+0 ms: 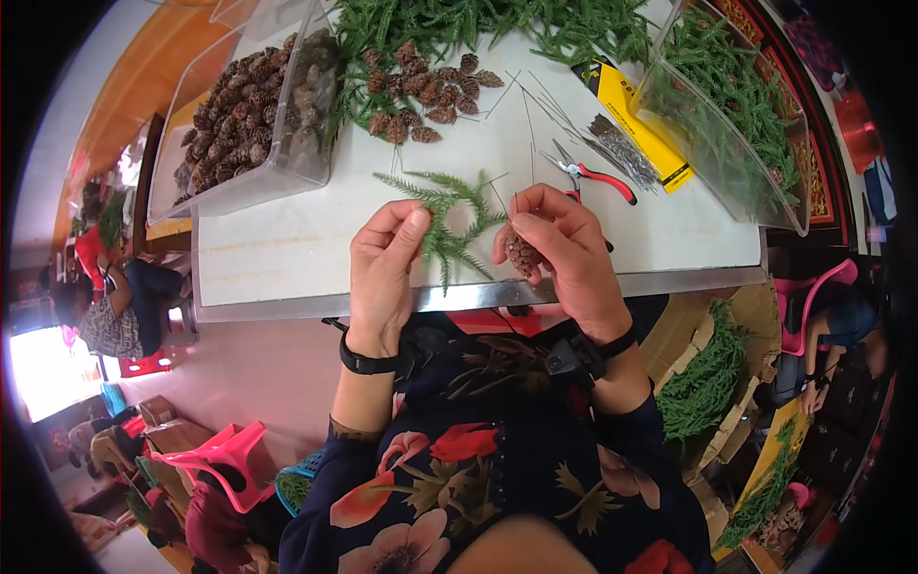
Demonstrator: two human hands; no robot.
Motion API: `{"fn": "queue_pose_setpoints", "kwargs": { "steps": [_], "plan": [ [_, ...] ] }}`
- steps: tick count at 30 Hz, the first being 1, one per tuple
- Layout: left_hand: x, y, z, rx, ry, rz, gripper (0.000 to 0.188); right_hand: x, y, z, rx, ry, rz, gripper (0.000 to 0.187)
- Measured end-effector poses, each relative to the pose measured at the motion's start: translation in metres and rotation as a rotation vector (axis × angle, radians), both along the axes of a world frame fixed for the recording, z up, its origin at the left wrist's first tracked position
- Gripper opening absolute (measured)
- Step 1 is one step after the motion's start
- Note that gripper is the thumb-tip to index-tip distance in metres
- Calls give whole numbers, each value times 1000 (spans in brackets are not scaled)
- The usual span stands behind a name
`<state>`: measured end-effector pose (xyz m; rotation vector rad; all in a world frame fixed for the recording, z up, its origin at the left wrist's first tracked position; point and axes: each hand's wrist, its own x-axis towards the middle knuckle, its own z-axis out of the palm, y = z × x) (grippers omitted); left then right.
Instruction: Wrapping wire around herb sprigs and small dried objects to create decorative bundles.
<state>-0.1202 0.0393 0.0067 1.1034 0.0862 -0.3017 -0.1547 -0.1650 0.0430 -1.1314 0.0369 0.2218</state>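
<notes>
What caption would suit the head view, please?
Above a white tabletop, the left hand holds a green sprig ring, the right hand a pine cone.

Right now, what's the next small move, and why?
Probably bring the pine cone left toward the green sprig: the right grip holds the cone, the left grip pinches the sprig, and cone and sprig look close but apart.

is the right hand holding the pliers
No, the right hand holds a brown pine cone, while the pliers lie on the white table beyond it.
</notes>
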Motion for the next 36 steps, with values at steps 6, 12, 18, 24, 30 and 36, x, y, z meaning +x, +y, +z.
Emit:
{"fn": "queue_pose_setpoints", "kwargs": {
  "steps": [6, 12, 18, 24, 30, 36],
  "plan": [
    [-10, -17, 23, 53, -62, -98, 30, 5, 11, -10, -3, 2, -13, 10],
    [-6, -14, 19, -4, -68, -75, 36, 5, 10, -16, -14, 29, -9, 11],
    [-3, -10, 15, -24, -36, -72, 36, 4, 11, -15, -117, 17, -15, 11],
    [-3, -11, 15, 157, -106, -31, 34, 4, 11, -24, -129, -13, -16, 11],
    [0, -11, 14, 237, -196, 11, 31, 5, 14, -15, -225, -211, -87, 9],
    [-3, -10, 22, 211, -115, -61, 31, 2, 18, -8, -608, -494, -21, 5]
  ]
}}
